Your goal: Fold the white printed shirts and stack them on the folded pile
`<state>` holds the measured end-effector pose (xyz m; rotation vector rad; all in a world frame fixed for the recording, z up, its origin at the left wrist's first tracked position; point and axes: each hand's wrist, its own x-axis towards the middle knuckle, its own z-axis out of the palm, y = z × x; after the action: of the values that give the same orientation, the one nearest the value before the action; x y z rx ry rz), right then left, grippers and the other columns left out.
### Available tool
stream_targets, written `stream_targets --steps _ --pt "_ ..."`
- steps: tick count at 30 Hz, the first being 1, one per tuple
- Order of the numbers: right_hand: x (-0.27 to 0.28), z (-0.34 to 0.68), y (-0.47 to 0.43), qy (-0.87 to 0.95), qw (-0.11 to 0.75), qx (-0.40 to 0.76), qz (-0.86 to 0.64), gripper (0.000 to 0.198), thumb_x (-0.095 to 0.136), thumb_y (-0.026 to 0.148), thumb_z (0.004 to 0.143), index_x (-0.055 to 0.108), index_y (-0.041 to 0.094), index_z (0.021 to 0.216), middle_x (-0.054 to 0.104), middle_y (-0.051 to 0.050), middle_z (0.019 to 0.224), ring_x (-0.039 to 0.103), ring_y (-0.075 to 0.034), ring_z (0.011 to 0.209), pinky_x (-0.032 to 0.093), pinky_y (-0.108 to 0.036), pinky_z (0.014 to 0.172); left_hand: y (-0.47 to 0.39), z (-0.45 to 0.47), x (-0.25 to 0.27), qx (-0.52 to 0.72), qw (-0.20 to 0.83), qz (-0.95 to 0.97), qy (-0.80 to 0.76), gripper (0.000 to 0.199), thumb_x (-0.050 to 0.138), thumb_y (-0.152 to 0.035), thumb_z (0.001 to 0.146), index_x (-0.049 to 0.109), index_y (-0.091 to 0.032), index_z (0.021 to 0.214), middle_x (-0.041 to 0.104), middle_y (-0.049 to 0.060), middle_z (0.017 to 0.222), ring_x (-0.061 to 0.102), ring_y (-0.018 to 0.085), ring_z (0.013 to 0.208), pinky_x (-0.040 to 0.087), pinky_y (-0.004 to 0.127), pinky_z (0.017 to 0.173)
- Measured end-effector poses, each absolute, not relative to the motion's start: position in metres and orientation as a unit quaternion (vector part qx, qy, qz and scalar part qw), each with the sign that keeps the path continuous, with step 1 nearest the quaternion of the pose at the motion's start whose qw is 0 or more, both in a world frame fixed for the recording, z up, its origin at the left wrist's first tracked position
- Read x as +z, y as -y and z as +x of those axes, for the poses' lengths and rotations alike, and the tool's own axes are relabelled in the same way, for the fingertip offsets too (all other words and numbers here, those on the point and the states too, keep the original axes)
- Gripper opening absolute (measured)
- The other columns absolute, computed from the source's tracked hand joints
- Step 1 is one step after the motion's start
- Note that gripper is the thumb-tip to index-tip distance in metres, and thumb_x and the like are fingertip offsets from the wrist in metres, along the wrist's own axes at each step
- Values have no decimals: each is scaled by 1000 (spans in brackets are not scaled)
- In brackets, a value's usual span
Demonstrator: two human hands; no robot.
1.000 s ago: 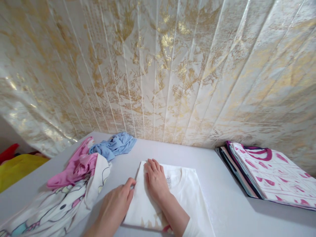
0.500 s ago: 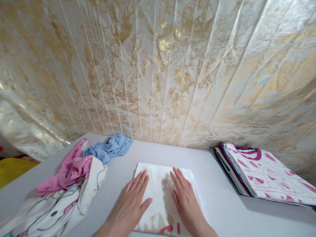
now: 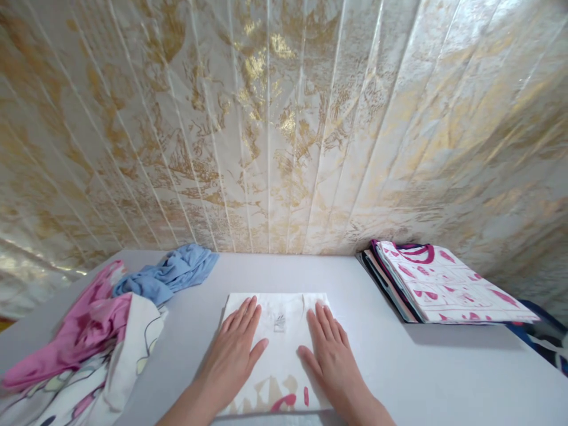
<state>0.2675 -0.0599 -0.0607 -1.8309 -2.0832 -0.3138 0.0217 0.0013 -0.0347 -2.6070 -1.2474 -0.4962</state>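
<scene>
A white folded T-shirt (image 3: 281,349) lies flat on the table in front of me. It has a small printed mark near its far edge and a beige and pink print along the near edge. My left hand (image 3: 233,349) rests palm down on its left side, fingers stretched out and thumb apart. On the right side my right hand (image 3: 331,355) lies flat in the same way, fingertips close to the far corner. Neither hand grips the cloth.
To the right is a stack of folded clothes (image 3: 452,290), topped by a white shirt with pink print. Crumpled at the left are a blue garment (image 3: 171,272), a pink garment (image 3: 80,325) and white printed cloth (image 3: 119,367). A gold-patterned curtain (image 3: 275,130) hangs behind the table (image 3: 421,378).
The view has swung to the right, so things sit further left in the picture. My right hand has shifted slightly outward on the T-shirt, uncovering more of its middle.
</scene>
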Motion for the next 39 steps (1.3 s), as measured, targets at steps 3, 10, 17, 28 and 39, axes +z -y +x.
stream_targets --steps 3,10,17,28,39 --pt "-59 264 60 732 172 -83 -654 62 47 44 93 37 17 147 24 -14 157 22 -33 144 32 -51 110 -2 23 -38 -154 97 -886 427 54 39 -46 98 42 -16 143 33 9 153 31 25 141 35 41 108" --pt "-61 291 62 673 325 13 -665 48 36 41 97 42 21 141 39 -12 151 35 -26 139 39 -46 107 -4 22 -34 -109 36 -888 445 55 41 -43 97 42 -15 143 33 11 153 30 27 141 35 44 108" --pt "-46 324 94 630 381 49 -675 20 49 35 92 61 25 104 63 -7 111 58 -26 103 47 -45 90 -23 69 12 -201 -64 -892 399 32 52 -17 88 57 -15 119 57 14 128 47 30 123 38 48 100" --pt "-42 312 102 637 328 27 -697 22 44 35 93 57 24 79 59 -4 85 54 -23 81 44 -36 72 -65 183 0 -210 -139 -922 293 7 61 -27 91 64 -21 89 67 1 94 56 20 94 38 35 85" --pt "-38 315 105 636 316 107 -696 28 42 40 96 54 24 77 58 -4 83 52 -22 80 41 -37 74 -66 183 -12 -241 -180 -905 301 7 57 -21 92 57 -21 85 65 -1 89 55 18 88 36 34 87"
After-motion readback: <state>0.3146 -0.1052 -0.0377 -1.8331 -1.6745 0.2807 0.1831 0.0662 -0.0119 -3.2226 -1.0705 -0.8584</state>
